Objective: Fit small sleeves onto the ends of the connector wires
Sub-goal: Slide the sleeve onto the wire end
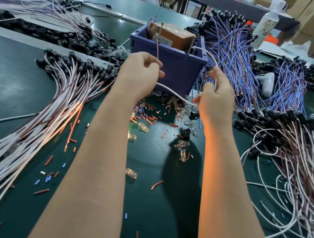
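Left hand (141, 72) curled, pinching a reddish wire (157, 49) that rises upright. Right hand (217, 95) curled round a white wire (173, 94) sagging between both hands. Loose sleeves (148, 116) scattered on green tabletop (8, 81) beneath; blue bin (173, 67) just behind.

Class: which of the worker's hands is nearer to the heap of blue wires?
Right. The right hand sits at the left edge of the heap of blue wires; the left hand is farther left, in front of the purple bin.
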Demonstrator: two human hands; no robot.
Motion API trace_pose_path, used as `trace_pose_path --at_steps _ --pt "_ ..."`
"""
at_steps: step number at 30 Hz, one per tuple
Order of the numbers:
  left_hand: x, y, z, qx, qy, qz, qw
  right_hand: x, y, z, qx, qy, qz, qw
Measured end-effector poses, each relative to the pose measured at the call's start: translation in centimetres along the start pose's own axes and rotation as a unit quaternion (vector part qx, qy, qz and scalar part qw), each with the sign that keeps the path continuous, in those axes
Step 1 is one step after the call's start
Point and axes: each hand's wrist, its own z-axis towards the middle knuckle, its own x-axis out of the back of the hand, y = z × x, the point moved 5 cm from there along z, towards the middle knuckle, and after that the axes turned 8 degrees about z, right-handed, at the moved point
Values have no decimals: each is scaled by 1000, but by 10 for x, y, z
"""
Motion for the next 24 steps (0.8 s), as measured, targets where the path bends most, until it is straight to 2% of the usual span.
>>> trace_pose_path --at_steps 3,5,7,9,11,12,14,16,18,19,21,22,24 --pt "-1 2 -3 -8 -33 31 999 6 -1 2 1 49 52 997" --pt "-6 6 -8 -28 -101 66 992 16 1 4 -12 112 106 988" --pt "-17 11 -18 -55 -210 124 968 25 3 5 -30 164 144 975" --pt "-32 11 -30 -63 -320 172 930 33 6 6 -49 196 162 966" --pt "-41 8 -37 -53 -378 187 905 40 11 9 -75 200 145 966" --pt "-42 9 -36 -59 -375 195 905 44 13 12 -89 188 86 974" --pt "-38 12 -31 -72 -334 188 921 49 11 14 -99 158 -114 976" --pt "-35 15 -29 -66 -313 146 936 48 -10 8 -20 142 -255 956" --pt "-32 20 -30 -74 -312 114 940 31 -36 1 86 36 -222 971" --pt "-30 24 -31 -85 -307 99 943 18 -46 -5 91 -58 -178 978" --pt "-20 32 -30 -117 -276 78 951 0 -57 -17 50 -212 -167 962" --pt "-14 36 -29 -134 -246 80 956 -2 -60 -20 38 -248 -187 950" --pt "0 44 -30 -157 -181 93 966 8 -67 -23 38 -265 -232 935"
